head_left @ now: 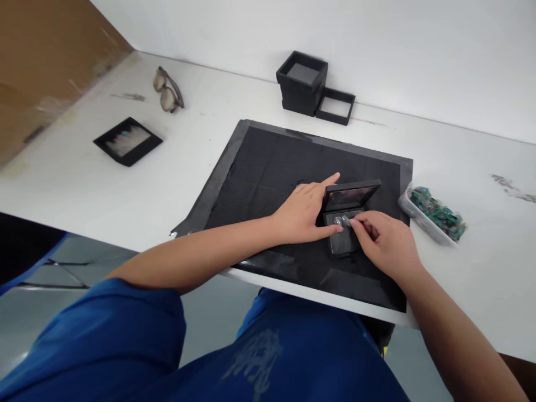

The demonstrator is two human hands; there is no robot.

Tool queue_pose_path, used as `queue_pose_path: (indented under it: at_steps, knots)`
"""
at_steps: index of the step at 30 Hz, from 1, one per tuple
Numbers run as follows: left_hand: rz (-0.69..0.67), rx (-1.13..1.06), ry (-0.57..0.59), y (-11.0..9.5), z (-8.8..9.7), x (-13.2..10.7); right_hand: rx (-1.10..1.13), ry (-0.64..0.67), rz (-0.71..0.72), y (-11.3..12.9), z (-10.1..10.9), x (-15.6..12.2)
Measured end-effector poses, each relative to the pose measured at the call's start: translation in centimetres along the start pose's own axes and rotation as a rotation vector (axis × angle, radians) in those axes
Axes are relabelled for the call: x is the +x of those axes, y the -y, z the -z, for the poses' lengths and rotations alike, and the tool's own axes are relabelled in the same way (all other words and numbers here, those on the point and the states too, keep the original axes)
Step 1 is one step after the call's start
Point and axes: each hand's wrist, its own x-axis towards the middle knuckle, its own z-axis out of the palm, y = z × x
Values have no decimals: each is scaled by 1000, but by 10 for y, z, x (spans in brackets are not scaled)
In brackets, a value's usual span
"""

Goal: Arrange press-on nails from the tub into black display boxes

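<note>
A small black hinged box [345, 237] lies on the black mat, its windowed lid [353, 195] standing up. In its tray sit a few small shiny silvery pieces [338, 220], shaped like false nails. My left hand [304, 209] is at the box's left side, thumb over the tray by the pieces and index finger stretched out behind the lid, holding the box between them. My right hand [385, 240] is over the tray's right side, thumb and index finger pinched at the end of a shiny piece [345, 221]; the fingertips partly hide it.
The black mat [268, 162] is taped to the white table [201, 156]. Right of it stands a clear tub [427, 226] of green wrapped bits. Behind are stacked black frames [301, 95] and a single frame [335, 106]. Glasses [168, 92] and a picture card [128, 140] lie left.
</note>
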Motion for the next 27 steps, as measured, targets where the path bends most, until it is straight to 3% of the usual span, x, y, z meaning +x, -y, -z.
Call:
queue_pose_path:
  at_steps: [4,11,20,27]
  knots:
    - [-5,23,7,2,3,0,22,-20,14,-7,6,-3]
    - [-98,17,58,10,12,1,-95,71,152,-13,4,-5]
    - [-208,19,65,20,17,7,-77,-35,145,1,-7,-4]
    - [-253,-51,49,17,21,8,-149,-22,263,1,-8,-7]
